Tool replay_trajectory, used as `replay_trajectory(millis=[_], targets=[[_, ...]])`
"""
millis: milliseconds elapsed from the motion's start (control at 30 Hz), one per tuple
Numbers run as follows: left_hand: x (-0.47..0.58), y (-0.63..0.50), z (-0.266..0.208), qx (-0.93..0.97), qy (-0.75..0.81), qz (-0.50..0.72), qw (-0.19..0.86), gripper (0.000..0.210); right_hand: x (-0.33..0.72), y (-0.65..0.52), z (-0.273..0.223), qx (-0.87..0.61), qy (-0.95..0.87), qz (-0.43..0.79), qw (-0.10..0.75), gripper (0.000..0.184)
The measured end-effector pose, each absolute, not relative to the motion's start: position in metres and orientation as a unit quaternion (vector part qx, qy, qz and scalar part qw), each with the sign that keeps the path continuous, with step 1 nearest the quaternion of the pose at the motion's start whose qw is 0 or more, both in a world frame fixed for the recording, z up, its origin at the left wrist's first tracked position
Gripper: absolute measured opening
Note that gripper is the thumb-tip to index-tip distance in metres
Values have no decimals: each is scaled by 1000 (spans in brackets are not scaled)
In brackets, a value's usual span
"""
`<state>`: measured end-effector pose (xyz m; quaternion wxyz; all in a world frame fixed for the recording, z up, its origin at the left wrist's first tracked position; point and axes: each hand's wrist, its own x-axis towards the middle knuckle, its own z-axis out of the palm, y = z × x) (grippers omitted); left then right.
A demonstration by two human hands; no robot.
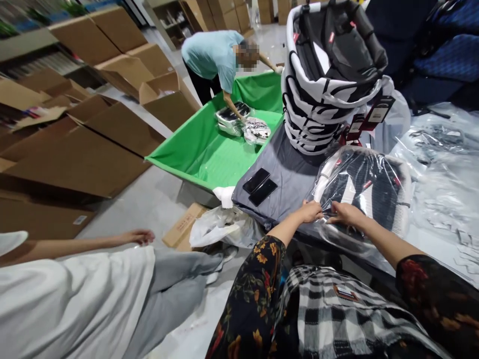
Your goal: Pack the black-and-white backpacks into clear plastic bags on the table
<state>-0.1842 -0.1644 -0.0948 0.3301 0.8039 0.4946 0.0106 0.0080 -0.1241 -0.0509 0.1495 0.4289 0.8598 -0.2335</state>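
Observation:
On the table's near edge lies a flattened black and white fabric basket (379, 192) inside a clear plastic bag (348, 239). My left hand (311, 211) is closed on the bag's left edge, fingers pinched together. Close to it, my right hand (348, 213) rests over the lower left of the bag with its fingers bent, gripping the plastic. Just behind the bagged one rises a tall stack of open baskets (299, 94) with white rims, dark insides and hanging tags (378, 110).
Two black phones (263, 193) lie on the grey cloth. Clear plastic bags (441, 189) spread at the right. Beyond the table, a co-worker (215, 55) leans over a green bin (179, 159) with bagged baskets. Another person (75, 299) stands at left, near cardboard boxes (86, 154).

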Motion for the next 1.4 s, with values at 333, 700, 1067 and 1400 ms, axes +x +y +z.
replay_trajectory(millis=[333,700,1067,1400], targets=[[-186,-167,-94,814,490,7,313,21,4,-165,-43,480,845,-186,146,20],[-185,-173,-76,789,534,70,294,13,2,-165,-52,482,845,-201,114,36],[-178,-229,-73,835,501,195,118,24,101,-245,-61,383,897,-35,-219,33],[-163,-190,-106,847,488,86,193,40,87,-253,-86,478,873,-12,100,54]])
